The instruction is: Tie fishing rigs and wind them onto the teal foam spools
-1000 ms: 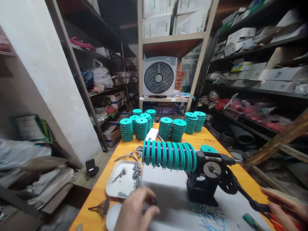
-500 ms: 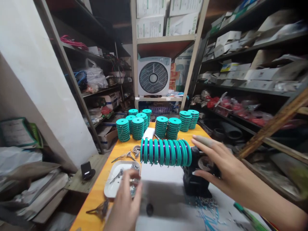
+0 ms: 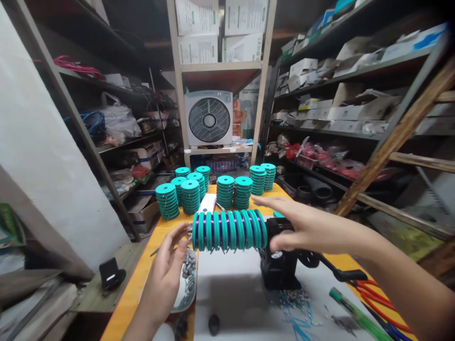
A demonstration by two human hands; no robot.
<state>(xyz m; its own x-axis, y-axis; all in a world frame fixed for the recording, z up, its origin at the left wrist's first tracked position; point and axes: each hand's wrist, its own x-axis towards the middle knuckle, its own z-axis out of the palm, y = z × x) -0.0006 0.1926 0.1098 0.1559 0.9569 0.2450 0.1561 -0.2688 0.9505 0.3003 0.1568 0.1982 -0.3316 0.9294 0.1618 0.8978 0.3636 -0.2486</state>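
Note:
A row of teal bobbins wound with purple wire [image 3: 229, 230] lies level on the shaft of a black hand-cranked winder [image 3: 279, 270]. At its left end, my left hand [image 3: 165, 265] has thumb and fingers closed round the metal shaft end [image 3: 190, 232]; the fingers partly cover it. My right hand [image 3: 298, 220] is at the right end by the winder head, its fingers stretched out and thumb apart, holding nothing. The winder's crank handle [image 3: 346, 274] sticks out below my right wrist. Cut wire ends hang under the bobbins.
Several upright stacks of teal bobbins [image 3: 190, 196] stand at the table's far side. A white tray [image 3: 194, 293] of small metal parts lies under my left hand. Wire clippings [image 3: 298, 312], a green-handled tool [image 3: 355, 312] and orange cable [image 3: 384, 303] lie at the right.
My left hand has risen from over the tray to the shaft's left end and closed there. My right hand stays open by the winder. The view has turned slightly right.

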